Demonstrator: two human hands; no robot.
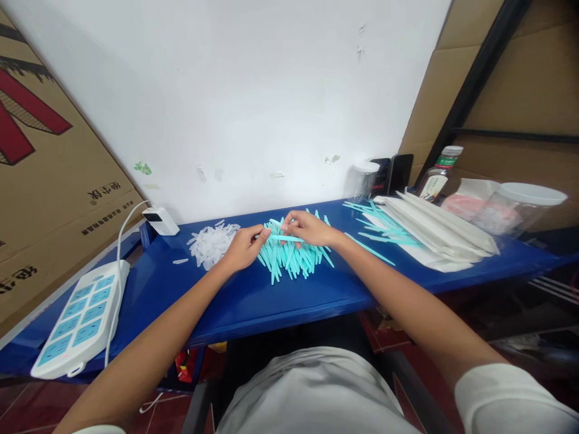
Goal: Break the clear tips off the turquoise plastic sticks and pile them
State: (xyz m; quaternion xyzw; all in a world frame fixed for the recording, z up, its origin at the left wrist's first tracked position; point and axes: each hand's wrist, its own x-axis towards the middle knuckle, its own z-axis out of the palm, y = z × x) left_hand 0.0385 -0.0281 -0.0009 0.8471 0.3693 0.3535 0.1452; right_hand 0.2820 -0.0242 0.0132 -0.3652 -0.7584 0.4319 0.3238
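at the far left of the blue metal table (253, 301) lies a white power strip with pale blue sockets (81, 319), with a small white charger block (160, 220) behind it, both well apart from your work. next comes a loose heap of small clear plastic pieces (211, 244), just beside your left hand (242, 248). its thumb and forefinger are pinched on the left end of one thin turquoise plastic stick (286, 239), held level just above the pile of turquoise plastic sticks (289, 260) at mid-table. your right hand (310, 229) pinches the same stick nearer its other end, fingertips closed on it. grip lightly near the ends, i would say, so the stick does not bow, and lift it straight up so its neighbours are not dragged along. further right lie a stack of long white paper sleeves (441, 232) and a clear plastic jar with a white lid (520, 208).
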